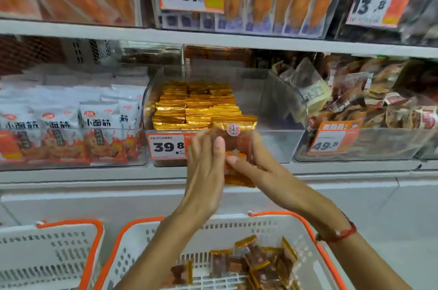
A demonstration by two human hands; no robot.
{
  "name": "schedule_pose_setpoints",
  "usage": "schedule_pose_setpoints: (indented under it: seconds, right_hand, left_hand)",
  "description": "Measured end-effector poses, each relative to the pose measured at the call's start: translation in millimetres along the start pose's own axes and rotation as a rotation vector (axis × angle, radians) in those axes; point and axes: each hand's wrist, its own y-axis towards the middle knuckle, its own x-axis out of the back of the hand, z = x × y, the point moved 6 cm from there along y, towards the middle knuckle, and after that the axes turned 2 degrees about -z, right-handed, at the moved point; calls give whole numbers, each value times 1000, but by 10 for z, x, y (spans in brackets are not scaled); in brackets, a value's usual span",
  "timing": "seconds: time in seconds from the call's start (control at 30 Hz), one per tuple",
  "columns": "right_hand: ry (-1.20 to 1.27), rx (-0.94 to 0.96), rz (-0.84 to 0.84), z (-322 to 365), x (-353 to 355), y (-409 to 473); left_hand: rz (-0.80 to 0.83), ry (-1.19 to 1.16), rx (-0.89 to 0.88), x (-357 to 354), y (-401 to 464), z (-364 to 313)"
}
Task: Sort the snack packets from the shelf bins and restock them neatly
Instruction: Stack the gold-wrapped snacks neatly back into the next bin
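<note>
Both hands hold a stack of gold-edged snack packets (238, 145) upright in front of the clear middle shelf bin (279, 109). My left hand (206, 166) presses the stack's left side with its thumb across the front. My right hand (251, 164) grips the right side, its thumb on the front. Inside the bin, neat rows of the same gold packets (194, 107) fill the left half; the right half shows bare floor. Below, a white basket with an orange rim (305, 223) holds several loose packets (258, 266) of the same kind.
A second white basket (47, 249) stands at the lower left. White-and-red packets (71, 128) fill the left bin, mixed brown packets (369, 104) the right bin. Price tags read 39.8 (167, 146) and 49.9 (328, 142). An upper shelf (213, 38) carries orange snack packs.
</note>
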Motion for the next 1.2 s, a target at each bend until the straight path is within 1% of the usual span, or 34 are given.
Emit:
schedule_pose_setpoints:
  seconds: [0.07, 0.13, 0.2, 0.27, 0.3, 0.37, 0.4, 0.5, 0.57, 0.63, 0.73, 0.93, 1.0, 1.07, 1.1, 1.2]
  right_hand:
    - [-21, 27, -45, 136, 187, 119]
    - [-11, 40, -145, 188, 389, 206]
    - [-66, 75, -275, 218, 604, 268]
    - [-154, 105, -388, 220, 819, 367]
    - [-210, 115, -415, 222, 890, 452]
    - [-295, 88, -428, 140, 1003, 697]
    - [-303, 31, -431, 20, 1066, 855]
    - [-258, -139, -466, -344, 1202, 1336]
    - [-198, -258, -476, -579, 1239, 1627]
    - [-181, -379, -436, -882, 1289, 1924]
    - [-159, -527, -325, -1363, 1360, 2244]
    - [-87, -626, -250, -1783, 1394, 2403]
    - [-212, -658, -292, -2024, 1502, 2459]
    - [-333, -646, -403, -2194, 1628, 2485]
    - [-359, -617, -446, -2189, 1642, 2480]
    - [-368, -551, -475, -1931, 1583, 2428]
  left_hand:
    - [-5, 143, -84, -2, 234, -144]
    - [43, 274, -167, -21, 454, -250]
    - [92, 464, -241, 11, 677, -264]
    - [146, 682, -204, 109, 899, -156]
    - [186, 806, -188, 145, 987, -63]
    - [268, 998, -174, 170, 1093, 84]
    - [302, 1037, -151, 163, 1119, 148]
    - [346, 1055, -86, 135, 1152, 251]
    - [342, 1062, -78, 136, 1146, 270]
    - [310, 1060, -97, 143, 1141, 241]
    - [300, 1080, -84, 141, 1121, 218]
    - [273, 1131, -75, 132, 1106, 177]
    - [271, 1117, -62, 137, 1102, 169]
    - [267, 1111, -59, 145, 1102, 173]
    - [270, 1109, -56, 148, 1107, 177]
    - [281, 1107, -52, 153, 1117, 181]
